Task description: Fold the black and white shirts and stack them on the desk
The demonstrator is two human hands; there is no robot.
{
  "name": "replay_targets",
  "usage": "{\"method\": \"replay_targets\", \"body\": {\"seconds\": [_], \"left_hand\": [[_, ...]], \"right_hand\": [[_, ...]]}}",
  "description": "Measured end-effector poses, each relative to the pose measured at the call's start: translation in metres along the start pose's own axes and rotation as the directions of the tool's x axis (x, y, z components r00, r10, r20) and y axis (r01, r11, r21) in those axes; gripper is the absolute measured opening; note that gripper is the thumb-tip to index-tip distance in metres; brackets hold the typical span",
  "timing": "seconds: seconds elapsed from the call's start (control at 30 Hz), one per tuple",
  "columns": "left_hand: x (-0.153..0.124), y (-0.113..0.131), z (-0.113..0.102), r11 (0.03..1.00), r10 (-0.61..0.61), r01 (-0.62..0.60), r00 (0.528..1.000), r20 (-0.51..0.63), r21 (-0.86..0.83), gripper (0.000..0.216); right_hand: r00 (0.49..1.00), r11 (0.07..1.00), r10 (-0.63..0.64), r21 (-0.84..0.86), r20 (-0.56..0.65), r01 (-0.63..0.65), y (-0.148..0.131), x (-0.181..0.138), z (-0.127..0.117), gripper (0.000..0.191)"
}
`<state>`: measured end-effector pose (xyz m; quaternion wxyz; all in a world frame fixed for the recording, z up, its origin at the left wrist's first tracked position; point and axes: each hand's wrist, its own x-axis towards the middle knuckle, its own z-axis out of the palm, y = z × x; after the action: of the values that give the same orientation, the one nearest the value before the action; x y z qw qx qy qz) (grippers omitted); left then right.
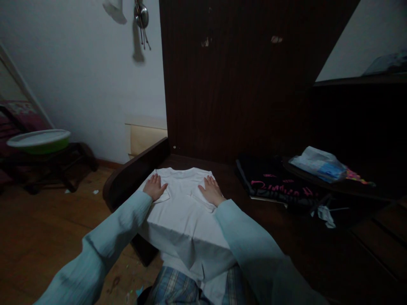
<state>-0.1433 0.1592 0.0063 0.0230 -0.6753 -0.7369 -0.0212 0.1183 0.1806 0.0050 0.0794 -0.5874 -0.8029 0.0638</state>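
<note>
A white T-shirt lies spread over the corner of a dark wooden platform, its lower part hanging off the near edge. My left hand rests flat on the shirt's left shoulder area, fingers stretched out. My right hand lies flat on the right shoulder area, fingers also extended. Both arms wear pale blue sleeves. Neither hand holds anything; both press on the cloth.
A folded black garment with pink lettering lies to the right on the platform. Beyond it sits a plastic bag. A green basin stands on a low stand at the left. A dark wooden panel rises behind.
</note>
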Motion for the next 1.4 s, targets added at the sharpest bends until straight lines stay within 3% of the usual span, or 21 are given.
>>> {"method": "replay_targets", "body": {"seconds": [0.2,0.4,0.53,0.67,0.77,0.87,0.93,1.07,1.27,1.4], "left_hand": [[0.017,0.023,0.000,0.999,0.050,-0.050,0.999,0.015,-0.013,0.066],[0.051,0.061,0.004,0.985,0.154,-0.153,0.988,0.001,-0.080,0.065],[0.074,0.075,0.003,0.977,0.191,-0.189,0.982,0.003,-0.098,0.062],[0.085,0.074,0.001,0.972,0.209,-0.206,0.978,0.019,-0.113,0.059],[0.087,0.071,0.002,0.968,0.219,-0.216,0.976,0.011,-0.129,0.058],[0.088,0.069,0.004,0.961,0.244,-0.244,0.970,-0.014,-0.132,0.056],[0.088,0.067,0.004,0.958,0.253,-0.254,0.967,-0.025,-0.131,0.054],[0.086,0.063,0.003,0.959,0.236,-0.244,0.969,-0.069,-0.145,0.054],[0.081,0.063,0.001,0.978,0.187,-0.188,0.982,-0.026,-0.094,0.055],[0.078,0.064,0.002,0.981,0.176,-0.175,0.984,-0.003,-0.086,0.058]], "right_hand": [[0.996,0.996,0.084,-0.026,0.007,-0.084,0.029,0.004,-0.008,0.064],[0.973,0.970,0.231,-0.072,-0.011,-0.231,0.066,0.003,-0.015,0.066],[0.978,0.970,0.182,-0.143,-0.097,-0.195,0.076,0.004,-0.021,0.058],[0.982,0.978,0.116,-0.157,-0.147,-0.138,0.069,0.007,-0.018,0.047],[0.970,0.969,0.206,-0.107,-0.131,-0.221,0.059,0.010,-0.012,0.047],[0.950,0.953,0.300,-0.012,-0.091,-0.302,0.054,0.012,-0.009,0.064],[0.955,0.957,0.290,0.023,-0.060,-0.289,0.055,0.012,-0.009,0.073],[0.979,0.979,0.200,0.039,-0.048,-0.198,0.063,0.011,-0.012,0.077],[0.964,0.965,0.262,0.034,-0.041,-0.260,0.066,0.012,-0.012,0.084],[0.974,0.974,0.227,-0.019,-0.013,-0.227,0.068,0.014,-0.016,0.079]]}}
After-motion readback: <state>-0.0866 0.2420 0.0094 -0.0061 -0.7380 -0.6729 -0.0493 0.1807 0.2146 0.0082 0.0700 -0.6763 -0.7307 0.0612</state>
